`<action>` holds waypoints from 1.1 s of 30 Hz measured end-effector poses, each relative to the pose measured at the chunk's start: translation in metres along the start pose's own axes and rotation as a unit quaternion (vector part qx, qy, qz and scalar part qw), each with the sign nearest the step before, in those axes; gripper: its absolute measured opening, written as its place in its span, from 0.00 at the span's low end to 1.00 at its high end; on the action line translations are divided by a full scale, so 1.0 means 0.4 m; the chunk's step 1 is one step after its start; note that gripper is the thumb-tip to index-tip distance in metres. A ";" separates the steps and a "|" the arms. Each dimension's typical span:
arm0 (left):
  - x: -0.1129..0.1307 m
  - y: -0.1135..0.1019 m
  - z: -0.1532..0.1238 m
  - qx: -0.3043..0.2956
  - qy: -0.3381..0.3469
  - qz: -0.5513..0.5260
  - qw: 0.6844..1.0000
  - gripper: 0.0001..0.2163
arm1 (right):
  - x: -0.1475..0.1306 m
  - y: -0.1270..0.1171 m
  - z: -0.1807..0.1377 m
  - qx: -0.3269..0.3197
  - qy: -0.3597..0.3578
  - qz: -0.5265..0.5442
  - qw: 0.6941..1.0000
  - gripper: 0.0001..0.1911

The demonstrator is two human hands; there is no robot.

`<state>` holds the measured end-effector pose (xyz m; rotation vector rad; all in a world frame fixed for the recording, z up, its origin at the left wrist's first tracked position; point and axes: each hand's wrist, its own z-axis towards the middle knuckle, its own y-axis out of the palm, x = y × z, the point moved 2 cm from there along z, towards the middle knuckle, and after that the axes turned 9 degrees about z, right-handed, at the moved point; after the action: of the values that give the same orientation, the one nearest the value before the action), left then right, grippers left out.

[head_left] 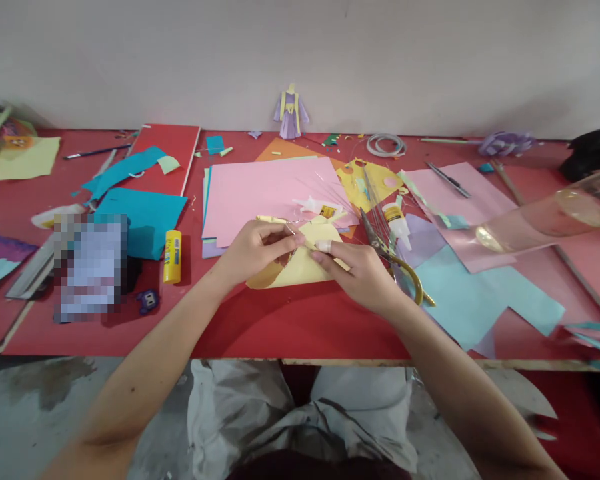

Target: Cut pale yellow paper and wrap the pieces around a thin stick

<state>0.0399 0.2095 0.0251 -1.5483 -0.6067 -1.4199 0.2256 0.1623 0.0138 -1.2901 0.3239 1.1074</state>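
Note:
Both my hands meet over a pale yellow paper sheet [307,270] near the table's front. My left hand [255,247] is closed in a pinch on a small pale yellow paper piece [309,245], with a thin wire showing by its fingers. From the other side my right hand [360,270] pinches the same piece, a white wrap around one of its fingers. The fingers hide much of the piece. Just beyond lie a rolled yellow paper strip [271,219] and a white glue bottle [325,208]. Scissors with yellow handles [400,263] rest right beside my right hand.
Stacked pink paper [260,193] lies behind my hands. A yellow glue stick [172,257] stands to the left, near a blurred-out phone-like object [93,267]. A paper doll figure [291,113] leans on the wall. To the right are blue paper [485,300], a second glue bottle [396,223] and a clear cup [545,213].

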 end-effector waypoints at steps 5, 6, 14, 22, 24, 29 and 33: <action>-0.001 0.001 -0.001 -0.011 0.019 0.026 0.999 0.19 | -0.006 0.002 0.001 -0.021 0.004 0.011 1.000 0.15; -0.001 0.001 -0.001 -0.014 0.025 0.034 0.999 0.21 | -0.007 0.002 0.001 -0.021 0.003 0.016 1.000 0.14; -0.003 -0.003 -0.002 -0.034 0.017 0.056 0.998 0.18 | -0.004 0.002 0.000 -0.013 -0.003 0.003 1.000 0.15; 0.001 0.001 -0.002 0.009 0.022 0.124 0.992 0.22 | 0.002 0.007 -0.002 -0.014 -0.022 -0.024 0.999 0.15; 0.002 0.001 -0.004 0.019 0.033 0.156 0.987 0.21 | 0.002 0.008 -0.002 -0.015 -0.024 -0.031 0.999 0.16; 0.003 0.002 -0.007 0.026 0.057 0.193 0.979 0.22 | 0.010 0.009 -0.004 -0.007 -0.014 -0.040 0.999 0.15; -0.002 0.005 -0.007 0.033 0.058 0.213 0.975 0.21 | 0.016 0.011 -0.006 0.000 -0.013 -0.044 0.999 0.15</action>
<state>0.0401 0.2063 0.0234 -1.4272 -0.2283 -1.1391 0.2262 0.1629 0.0058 -1.2760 0.2449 1.0484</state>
